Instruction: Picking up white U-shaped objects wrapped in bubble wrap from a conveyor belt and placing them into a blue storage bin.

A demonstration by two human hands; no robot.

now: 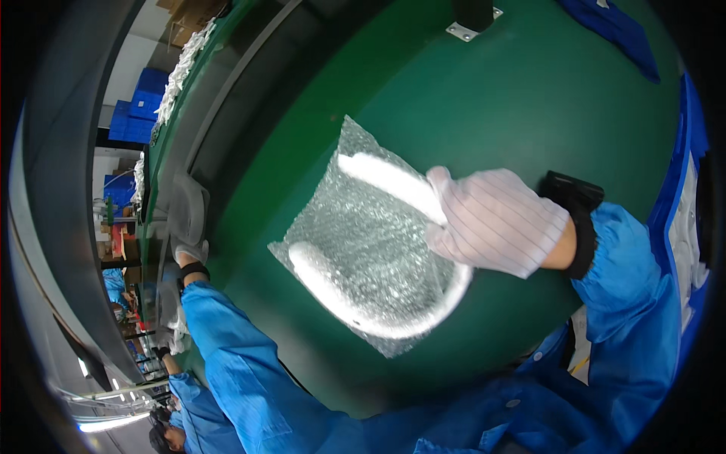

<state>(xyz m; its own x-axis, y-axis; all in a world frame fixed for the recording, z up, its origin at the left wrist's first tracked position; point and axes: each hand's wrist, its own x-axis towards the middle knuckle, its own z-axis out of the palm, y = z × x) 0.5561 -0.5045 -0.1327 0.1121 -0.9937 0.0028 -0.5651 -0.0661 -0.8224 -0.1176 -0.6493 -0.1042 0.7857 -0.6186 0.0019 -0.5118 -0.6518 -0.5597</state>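
A glossy white U-shaped piece (325, 291) lies with a clear bubble-wrap sheet or bag (363, 227) on the green work surface in front of me. My right hand (491, 219), in a white glove with thin stripes, has its thumb and fingers closed on one arm of the U-shaped piece. Far out to the left, my gloved left hand (193, 251) reaches to a dark ledge. It is at the lower end of a dim grey, rounded object (187, 208) that looks wrapped in clear film. Its fingers are too small and dark to make out.
A black post (473, 17) is bolted to the far side of the surface. Dark blue cloth (616, 34) lies at the far right, above a blue bin (681, 204) with white contents. Blue crates (144, 102) stand beyond the left ledge. Another person (200, 412) works at lower left.
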